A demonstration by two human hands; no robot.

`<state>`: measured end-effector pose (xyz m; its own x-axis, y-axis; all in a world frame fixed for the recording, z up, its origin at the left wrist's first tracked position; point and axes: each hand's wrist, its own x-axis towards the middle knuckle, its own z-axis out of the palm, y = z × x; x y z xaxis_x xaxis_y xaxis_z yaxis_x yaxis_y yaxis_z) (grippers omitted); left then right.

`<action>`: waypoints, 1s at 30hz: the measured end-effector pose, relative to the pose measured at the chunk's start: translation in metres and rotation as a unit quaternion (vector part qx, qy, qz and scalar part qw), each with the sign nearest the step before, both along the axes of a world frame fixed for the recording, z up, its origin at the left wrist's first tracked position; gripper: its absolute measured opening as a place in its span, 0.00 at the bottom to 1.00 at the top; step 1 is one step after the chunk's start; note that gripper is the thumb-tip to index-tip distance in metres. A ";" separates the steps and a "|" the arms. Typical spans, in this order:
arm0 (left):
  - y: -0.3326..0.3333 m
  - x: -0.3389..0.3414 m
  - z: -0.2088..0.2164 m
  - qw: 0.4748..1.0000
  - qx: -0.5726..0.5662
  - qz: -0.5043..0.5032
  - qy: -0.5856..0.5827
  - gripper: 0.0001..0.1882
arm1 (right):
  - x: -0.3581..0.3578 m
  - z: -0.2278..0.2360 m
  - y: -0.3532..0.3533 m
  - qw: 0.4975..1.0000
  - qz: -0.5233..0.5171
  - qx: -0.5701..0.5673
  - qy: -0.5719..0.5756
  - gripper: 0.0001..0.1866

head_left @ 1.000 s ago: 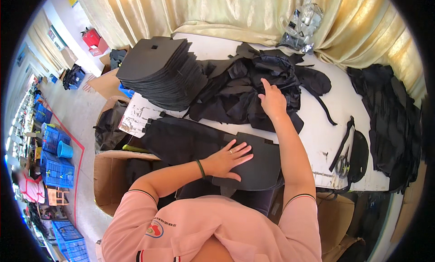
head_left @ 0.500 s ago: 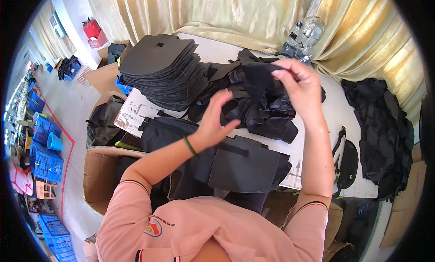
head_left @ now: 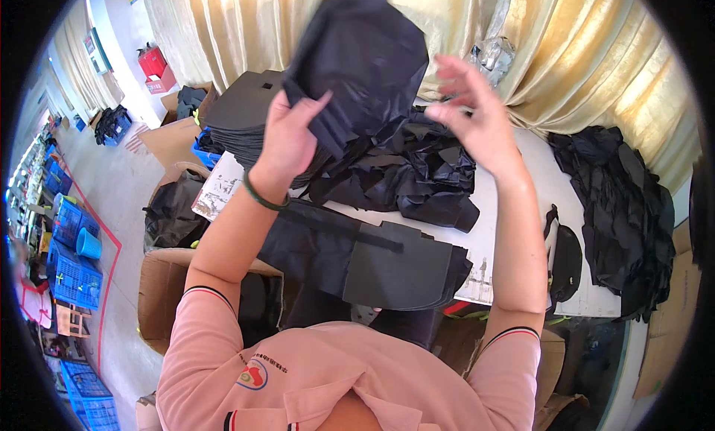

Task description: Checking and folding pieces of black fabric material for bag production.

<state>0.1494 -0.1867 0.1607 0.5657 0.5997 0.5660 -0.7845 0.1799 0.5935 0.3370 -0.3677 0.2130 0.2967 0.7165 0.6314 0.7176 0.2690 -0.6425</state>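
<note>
A thin black fabric piece (head_left: 365,55) hangs raised above the table, pinched along its lower left edge by my left hand (head_left: 292,133). My right hand (head_left: 473,122) is just right of that piece, fingers spread and somewhat blurred, with nothing in them. Below both hands lies a loose heap of crumpled black fabric pieces (head_left: 413,170). Behind my left hand rises a tall stack of flat dark grey panels (head_left: 242,107), partly hidden by the raised fabric. Closer to my body, more flat dark panels (head_left: 398,274) lie over black fabric at the table's near edge.
The white table (head_left: 506,207) has worn edges. At its right lie a black pouch-like item (head_left: 567,263) and a big pile of black fabric (head_left: 622,215). Cardboard boxes (head_left: 160,297) stand at the near left; a curtain (head_left: 223,29) hangs behind.
The black fabric piece has come up off the heap. It was in my right hand and is now in my left, which has risen; my right hand has let go and opened.
</note>
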 end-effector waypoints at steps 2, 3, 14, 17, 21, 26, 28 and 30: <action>0.007 -0.014 0.013 0.999 -0.037 0.007 0.005 0.13 | 0.001 -0.024 0.004 0.988 0.029 -0.144 0.053 0.46; 0.006 -0.021 0.019 0.999 -0.021 0.022 0.016 0.18 | -0.006 -0.041 0.008 0.983 0.045 -0.178 0.020 0.51; -0.010 -0.072 0.053 0.994 -0.045 0.081 -0.054 0.19 | -0.098 -0.076 0.066 0.995 0.015 0.094 0.004 0.27; 0.024 -0.092 0.041 0.975 -0.005 0.221 -0.013 0.26 | -0.098 -0.060 0.045 0.997 -0.049 0.059 0.008 0.23; 0.027 -0.097 0.004 0.637 0.380 0.660 0.116 0.43 | -0.086 -0.055 0.031 0.985 -0.122 -0.061 -0.104 0.16; -0.029 -0.050 -0.028 0.703 0.547 0.377 0.254 0.40 | -0.090 -0.061 0.028 0.982 -0.066 0.024 -0.178 0.12; -0.014 -0.034 -0.042 0.757 0.523 0.304 0.248 0.31 | -0.092 -0.063 0.024 0.974 -0.062 0.060 -0.208 0.11; -0.006 -0.030 -0.050 0.771 0.520 0.270 0.251 0.27 | -0.093 -0.064 0.015 0.969 -0.076 0.035 -0.231 0.11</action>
